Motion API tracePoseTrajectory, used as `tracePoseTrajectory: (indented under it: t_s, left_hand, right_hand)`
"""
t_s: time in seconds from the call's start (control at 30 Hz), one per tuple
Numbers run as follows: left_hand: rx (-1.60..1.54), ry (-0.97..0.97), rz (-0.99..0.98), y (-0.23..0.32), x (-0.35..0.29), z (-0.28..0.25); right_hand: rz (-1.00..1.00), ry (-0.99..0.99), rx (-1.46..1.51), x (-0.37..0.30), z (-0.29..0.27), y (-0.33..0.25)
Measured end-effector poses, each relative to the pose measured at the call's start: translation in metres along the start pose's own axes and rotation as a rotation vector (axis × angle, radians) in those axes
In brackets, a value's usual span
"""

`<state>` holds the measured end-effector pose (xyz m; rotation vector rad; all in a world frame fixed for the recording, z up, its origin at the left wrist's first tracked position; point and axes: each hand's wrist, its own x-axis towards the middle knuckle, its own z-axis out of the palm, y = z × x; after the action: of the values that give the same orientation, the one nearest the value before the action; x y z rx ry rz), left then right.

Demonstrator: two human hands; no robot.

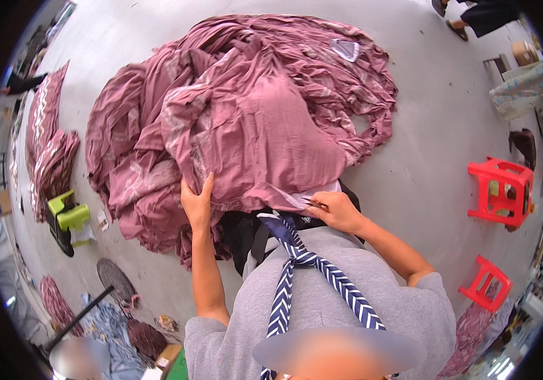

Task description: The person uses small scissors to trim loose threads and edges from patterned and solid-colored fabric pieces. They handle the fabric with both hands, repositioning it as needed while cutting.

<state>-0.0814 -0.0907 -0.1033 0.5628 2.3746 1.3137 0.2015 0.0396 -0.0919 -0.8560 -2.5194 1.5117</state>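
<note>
A large heap of dusty-pink cloth (278,126) with pale patterned bands lies in front of me, its near part drawn up over my lap. My left hand (197,201) grips the near edge of this cloth, thumb on top and most of the fingers hidden by fabric. Closed in my right hand (338,213) is a pair of small dark thread snips (314,204). Their tips point left, close to a white-lilac strip (293,199) along the cloth's near edge. Whether the blades touch the fabric, I cannot tell.
Red plastic stools (501,193) stand at the right, a lime-green stool (69,215) at the left. More patterned pink cloth (50,152) lies far left. Blue cloth (110,335) and a dark round base (114,278) are at lower left. Another person's feet (456,28) show at upper right.
</note>
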Motion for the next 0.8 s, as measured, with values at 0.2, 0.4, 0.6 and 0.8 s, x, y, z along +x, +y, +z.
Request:
tracePoseTrajectory:
  t_s: [0.2,0.4,0.6,0.8]
  left_hand:
    - [-0.734,-0.006,-0.288,-0.005,0.014,-0.028]
    - [-0.740,0.201,-0.151,0.017,0.029,-0.078]
    - [-0.382,0.182,-0.074,-0.020,0.057,-0.074]
    - [0.271,0.379,0.233,0.007,0.021,-0.056]
  right_hand:
    - [0.104,-0.173,0.533,-0.002,-0.005,-0.011]
    - [-0.005,-0.368,0.893,0.008,-0.007,-0.046]
    - [-0.069,-0.064,0.475,0.008,-0.002,-0.030]
    - [-0.044,0.368,-0.063,-0.010,-0.025,0.033]
